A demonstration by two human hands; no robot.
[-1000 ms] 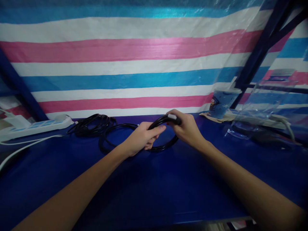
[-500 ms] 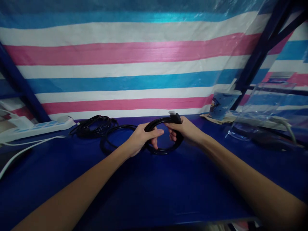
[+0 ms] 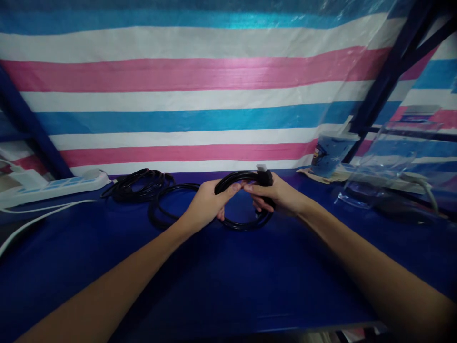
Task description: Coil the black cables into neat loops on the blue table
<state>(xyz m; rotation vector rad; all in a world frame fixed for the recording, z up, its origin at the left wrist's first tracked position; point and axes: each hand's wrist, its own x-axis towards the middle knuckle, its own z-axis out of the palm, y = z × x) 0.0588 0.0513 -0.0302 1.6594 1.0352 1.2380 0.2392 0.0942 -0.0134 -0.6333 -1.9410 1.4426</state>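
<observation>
A coiled black cable (image 3: 237,226) is held upright between my two hands above the blue table. My left hand (image 3: 209,202) is closed round the left side of the coil, its thumb along the top strands. On the other side, my right hand (image 3: 267,193) grips the coil together with the cable's black connector (image 3: 264,176), whose light metal end points up. The two thumbs nearly meet at the top of the loop. Just left of my left hand, a looser loop of black cable (image 3: 167,189) lies on the table.
Farther left lie a bundled black cable (image 3: 139,183) and a white power strip (image 3: 64,188) with white cords (image 3: 46,214). At the back right stand a blue cup with a straw (image 3: 332,152) and a clear plastic holder (image 3: 378,157). A striped sheet (image 3: 200,100) hangs behind the table (image 3: 228,286).
My left thumb has shifted up along the coil toward my right hand, and the fingertips have come together at the top. The view has turned slightly.
</observation>
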